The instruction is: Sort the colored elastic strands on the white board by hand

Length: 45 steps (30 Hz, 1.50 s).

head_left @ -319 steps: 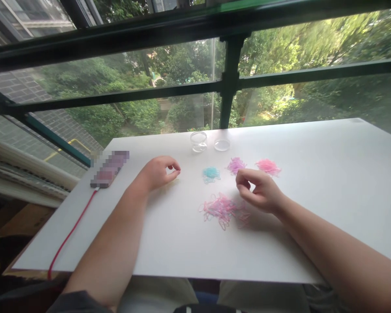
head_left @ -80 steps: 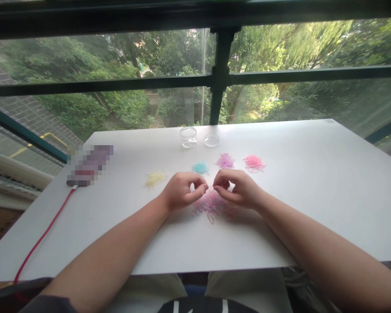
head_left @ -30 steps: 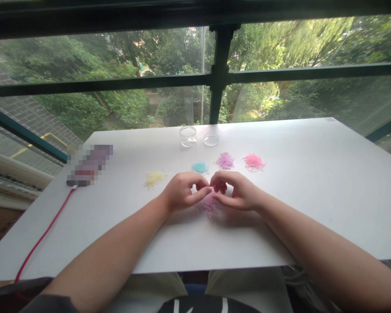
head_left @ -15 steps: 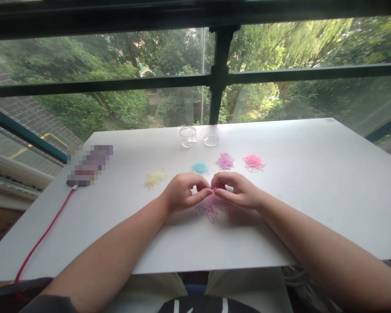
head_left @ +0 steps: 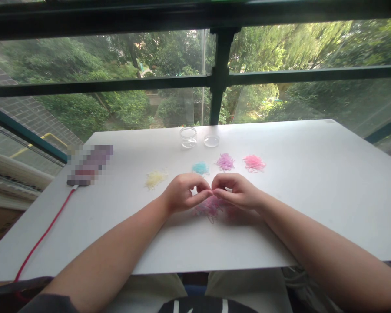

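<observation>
My left hand (head_left: 190, 191) and my right hand (head_left: 233, 190) meet fingertip to fingertip, thumb and index finger of each pinched together. Between them they hold a small rubber band, now mostly hidden by the fingertips. Directly below lies a loose heap of mixed pink and purple rubber bands (head_left: 211, 212), partly covered by the hands. Just beyond the hands are a blue pile of bands (head_left: 200, 168), a purple pile (head_left: 225, 161) and a pink pile (head_left: 254, 163). Left of my left hand is a pale yellow pile (head_left: 155, 179).
A clear round container (head_left: 188, 138) stands near the far edge of the white table (head_left: 313, 182), with a clear shallow lid (head_left: 211, 140) beside it. On the left lies a blurred-out device (head_left: 91, 165) with a red cable (head_left: 48, 230). Windows rise behind the table.
The fingertips have closed together, so the thin purple-pink strand seen between them earlier is now hidden. Otherwise both hands and the piles stay in place.
</observation>
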Available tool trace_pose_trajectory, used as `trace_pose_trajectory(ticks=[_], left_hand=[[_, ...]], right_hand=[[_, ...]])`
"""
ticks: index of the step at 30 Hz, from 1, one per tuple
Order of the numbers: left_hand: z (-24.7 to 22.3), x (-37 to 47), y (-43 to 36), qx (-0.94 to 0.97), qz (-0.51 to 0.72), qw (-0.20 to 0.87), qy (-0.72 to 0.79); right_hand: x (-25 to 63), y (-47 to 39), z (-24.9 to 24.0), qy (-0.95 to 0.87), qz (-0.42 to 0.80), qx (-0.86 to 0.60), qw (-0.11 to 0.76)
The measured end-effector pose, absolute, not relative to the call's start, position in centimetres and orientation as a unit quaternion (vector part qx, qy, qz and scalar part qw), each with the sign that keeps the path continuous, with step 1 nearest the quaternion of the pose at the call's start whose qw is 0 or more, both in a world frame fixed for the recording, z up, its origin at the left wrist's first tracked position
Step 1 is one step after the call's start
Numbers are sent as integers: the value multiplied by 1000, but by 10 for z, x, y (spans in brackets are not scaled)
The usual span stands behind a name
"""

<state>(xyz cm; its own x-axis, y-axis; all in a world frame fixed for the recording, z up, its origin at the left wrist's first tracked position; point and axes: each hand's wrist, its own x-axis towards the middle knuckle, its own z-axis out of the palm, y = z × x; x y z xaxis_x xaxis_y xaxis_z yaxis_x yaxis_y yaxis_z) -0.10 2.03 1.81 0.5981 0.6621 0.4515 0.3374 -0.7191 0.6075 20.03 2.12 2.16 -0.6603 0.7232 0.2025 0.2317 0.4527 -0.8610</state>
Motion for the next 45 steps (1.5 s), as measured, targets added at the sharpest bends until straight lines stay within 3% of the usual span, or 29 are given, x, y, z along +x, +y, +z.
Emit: trace_pose_trajectory(ticks=[33, 45], left_hand=[[19, -1, 18, 857, 329, 253, 307], [19, -1, 18, 864, 327, 239, 300]], right_hand=[[200, 20, 21, -794, 438, -290, 307], [198, 20, 18, -785, 459, -313, 272]])
